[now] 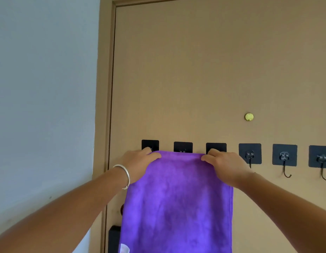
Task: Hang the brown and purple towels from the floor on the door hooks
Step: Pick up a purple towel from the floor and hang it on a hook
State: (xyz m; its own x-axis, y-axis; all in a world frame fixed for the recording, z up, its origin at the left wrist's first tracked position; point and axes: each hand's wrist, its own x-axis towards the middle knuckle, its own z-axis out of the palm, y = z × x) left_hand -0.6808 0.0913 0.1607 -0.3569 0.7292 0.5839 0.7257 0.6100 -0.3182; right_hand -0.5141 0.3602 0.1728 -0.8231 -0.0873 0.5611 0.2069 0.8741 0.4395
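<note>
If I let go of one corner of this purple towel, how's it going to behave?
The purple towel is probably floppy: it hangs limp below both grips. Released at the right hand, that corner would likely sag. It looks light, as the left hand holds it by the fingers alone.

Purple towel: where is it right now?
Head view, lower centre: the purple towel hangs against the door, its top edge held by the left hand and right hand at the leftmost three hooks.

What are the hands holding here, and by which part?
Both grip the purple towel by its top edge: the left hand at the upper left corner, the right hand at the upper right corner.
</note>
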